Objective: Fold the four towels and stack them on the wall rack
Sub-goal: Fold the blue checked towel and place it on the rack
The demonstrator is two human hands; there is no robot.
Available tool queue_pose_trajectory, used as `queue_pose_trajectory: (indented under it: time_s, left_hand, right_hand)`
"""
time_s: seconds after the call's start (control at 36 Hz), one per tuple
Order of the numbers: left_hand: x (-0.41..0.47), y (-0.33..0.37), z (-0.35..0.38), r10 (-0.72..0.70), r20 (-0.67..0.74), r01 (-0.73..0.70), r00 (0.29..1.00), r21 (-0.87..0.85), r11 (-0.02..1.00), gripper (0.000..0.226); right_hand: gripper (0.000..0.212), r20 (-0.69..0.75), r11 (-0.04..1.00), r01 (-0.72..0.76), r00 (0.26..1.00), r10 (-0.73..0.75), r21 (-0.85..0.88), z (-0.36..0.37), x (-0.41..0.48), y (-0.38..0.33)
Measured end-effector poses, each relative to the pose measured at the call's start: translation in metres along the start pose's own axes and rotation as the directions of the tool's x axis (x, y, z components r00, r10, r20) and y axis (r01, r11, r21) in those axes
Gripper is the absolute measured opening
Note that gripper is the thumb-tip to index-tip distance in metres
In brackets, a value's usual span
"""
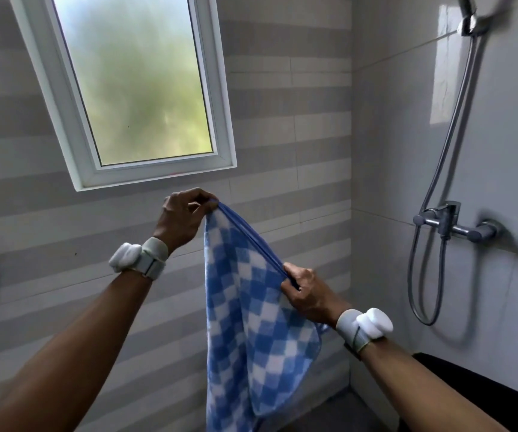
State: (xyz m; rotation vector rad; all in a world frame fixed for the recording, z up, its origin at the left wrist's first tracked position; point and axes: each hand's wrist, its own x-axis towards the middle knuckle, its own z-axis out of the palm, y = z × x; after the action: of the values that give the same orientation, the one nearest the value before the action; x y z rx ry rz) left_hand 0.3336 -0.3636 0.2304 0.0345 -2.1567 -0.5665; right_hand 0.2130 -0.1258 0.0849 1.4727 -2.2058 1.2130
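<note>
The towel (251, 322) is soft, fuzzy cloth, matt, with a smooth blue hem. The wall tiles (298, 98) look matt beside the window (136, 79), glossy beside the shower hose (457, 120). The hose and tap (452, 222) are shiny metal. The window has frosted glass in a smooth white frame. Both wristbands (148, 260) look like cloth.
</note>
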Motion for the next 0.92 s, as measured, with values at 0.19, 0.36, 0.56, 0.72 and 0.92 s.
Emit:
queue_pose_trajectory:
  time_s: [0.19,0.36,0.56,0.72,0.92]
  left_hand:
    - [0.017,-0.005,-0.024,-0.043,-0.047,0.042,0.998,-0.004,0.999,0.009]
    - [0.027,-0.005,-0.042,-0.042,-0.093,0.05,0.995,0.083,0.995,0.011]
    - [0.033,-0.029,-0.07,-0.1,-0.171,0.122,0.98,0.126,0.985,0.01]
    - [0.027,-0.056,-0.081,-0.234,-0.243,0.256,0.941,0.063,0.965,0.015]
    - [0.023,-0.06,-0.084,-0.279,-0.255,0.289,0.926,-0.001,0.957,0.006]
  right_hand:
    - [0.03,-0.188,0.996,0.091,0.978,-0.089,0.001,0.002,-0.006,0.001]
    - [0.016,0.03,0.996,0.068,0.997,-0.066,-0.066,0.002,-0.007,0.01]
    - [0.017,0.01,1.0,0.0,1.0,0.0,0.004,-0.01,-0.013,0.022]
    - [0.019,-0.157,0.996,0.023,0.987,-0.009,0.087,-0.016,-0.01,0.023]
    - [0.026,-0.254,0.985,0.019,0.967,0.026,0.171,-0.014,-0.013,0.021]
